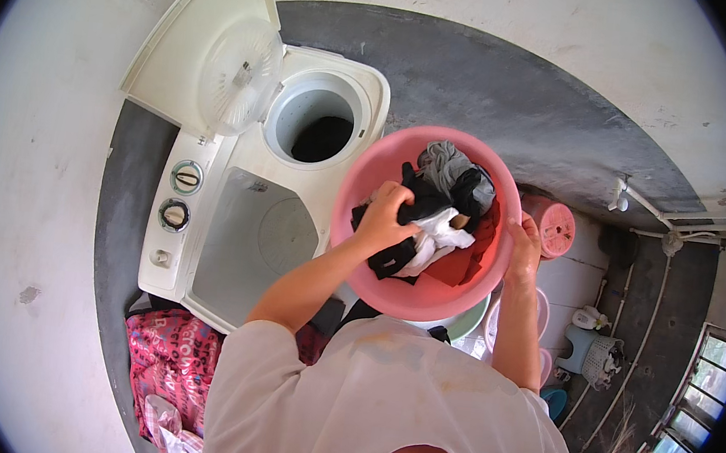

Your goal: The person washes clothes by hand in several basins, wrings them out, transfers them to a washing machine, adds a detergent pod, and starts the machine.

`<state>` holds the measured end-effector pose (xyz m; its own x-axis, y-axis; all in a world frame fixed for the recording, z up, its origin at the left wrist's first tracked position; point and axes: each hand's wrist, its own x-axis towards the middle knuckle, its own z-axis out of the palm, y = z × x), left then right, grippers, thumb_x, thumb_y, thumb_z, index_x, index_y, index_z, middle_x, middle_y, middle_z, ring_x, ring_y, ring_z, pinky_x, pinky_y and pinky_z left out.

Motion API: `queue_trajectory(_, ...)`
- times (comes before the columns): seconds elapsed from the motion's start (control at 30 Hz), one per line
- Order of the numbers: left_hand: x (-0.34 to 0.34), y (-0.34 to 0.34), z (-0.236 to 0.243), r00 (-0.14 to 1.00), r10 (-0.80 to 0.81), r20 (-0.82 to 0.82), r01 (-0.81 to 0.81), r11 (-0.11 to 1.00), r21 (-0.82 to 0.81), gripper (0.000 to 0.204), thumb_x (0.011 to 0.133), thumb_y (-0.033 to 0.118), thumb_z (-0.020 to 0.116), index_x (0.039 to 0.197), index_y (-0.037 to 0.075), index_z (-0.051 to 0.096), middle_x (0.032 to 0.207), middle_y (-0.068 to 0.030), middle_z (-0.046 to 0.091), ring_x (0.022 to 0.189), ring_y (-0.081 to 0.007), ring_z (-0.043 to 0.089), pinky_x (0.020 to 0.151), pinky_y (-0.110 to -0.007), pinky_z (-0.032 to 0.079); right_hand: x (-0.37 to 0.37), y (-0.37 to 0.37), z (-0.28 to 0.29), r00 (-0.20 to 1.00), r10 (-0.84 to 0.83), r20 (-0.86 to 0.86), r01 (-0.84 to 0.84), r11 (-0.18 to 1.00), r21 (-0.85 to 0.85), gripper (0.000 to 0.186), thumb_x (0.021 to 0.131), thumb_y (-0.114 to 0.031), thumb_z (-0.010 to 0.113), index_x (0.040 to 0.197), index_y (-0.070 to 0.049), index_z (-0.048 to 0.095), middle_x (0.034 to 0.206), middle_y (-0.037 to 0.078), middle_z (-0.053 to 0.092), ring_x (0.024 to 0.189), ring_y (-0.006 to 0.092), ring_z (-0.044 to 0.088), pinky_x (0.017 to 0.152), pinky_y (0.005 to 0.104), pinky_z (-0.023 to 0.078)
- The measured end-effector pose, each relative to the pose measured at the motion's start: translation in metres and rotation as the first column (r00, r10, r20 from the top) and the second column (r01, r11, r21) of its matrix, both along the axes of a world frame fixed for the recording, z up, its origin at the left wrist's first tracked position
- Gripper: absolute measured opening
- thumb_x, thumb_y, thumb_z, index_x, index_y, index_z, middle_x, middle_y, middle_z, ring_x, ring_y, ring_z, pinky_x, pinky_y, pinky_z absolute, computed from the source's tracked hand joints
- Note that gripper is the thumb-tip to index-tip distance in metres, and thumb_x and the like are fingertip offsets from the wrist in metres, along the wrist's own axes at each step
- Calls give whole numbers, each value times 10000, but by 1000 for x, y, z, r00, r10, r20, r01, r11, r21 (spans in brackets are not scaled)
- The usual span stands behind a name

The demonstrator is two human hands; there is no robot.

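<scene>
From my end, I see the left hand on the clothes, fingers curled, though I cannot tell whether they pinch any; the clothes spread beneath it and to its right. The right hand, farther from them, is clamped on the basin; the tub lies ahead-left of the left hand.

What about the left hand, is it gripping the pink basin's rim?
No, the left hand is on the clothes inside the pink basin.

White wall above grey band; bright barred window.
</scene>
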<state>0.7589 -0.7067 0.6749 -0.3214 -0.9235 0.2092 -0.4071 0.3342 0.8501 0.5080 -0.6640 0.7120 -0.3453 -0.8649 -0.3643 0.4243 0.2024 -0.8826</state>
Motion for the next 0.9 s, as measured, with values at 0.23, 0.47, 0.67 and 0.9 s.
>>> queue_trajectory(0.23,77,-14,65,865,383,-323,-297,912,284,385,523,10,656,858,40,470,855,-34,471,826,-174,482,744,-287,397,1,-5,5,999,26,-19,-25,999,36,135,800,-79,539,917,-11,535,847,45,581,747,113,538,708,241,438)
queue_trajectory(0.47,135,-51,140,365,516,-775,-443,828,342,451,586,-77,587,1014,7,473,984,-101,520,887,-199,526,770,-287,432,-4,1,-2,1000,-15,13,15,1000,9,130,801,-75,536,915,-13,528,843,49,585,748,118,549,723,250,449)
queue_trajectory(0.67,162,-100,151,781,563,-272,-555,824,112,484,575,41,711,997,15,475,902,-75,500,781,-144,506,648,-243,440,0,-2,2,1000,2,16,-2,1000,0,130,798,-72,535,915,-15,527,847,49,582,748,116,547,716,246,447)
queue_trajectory(0.9,194,-147,98,664,675,-323,-538,730,420,350,661,1,635,976,18,484,884,-82,486,758,-180,536,605,-323,510,0,2,4,999,4,-31,-2,998,60,134,795,-79,531,914,-18,522,842,41,575,736,109,538,703,235,441)
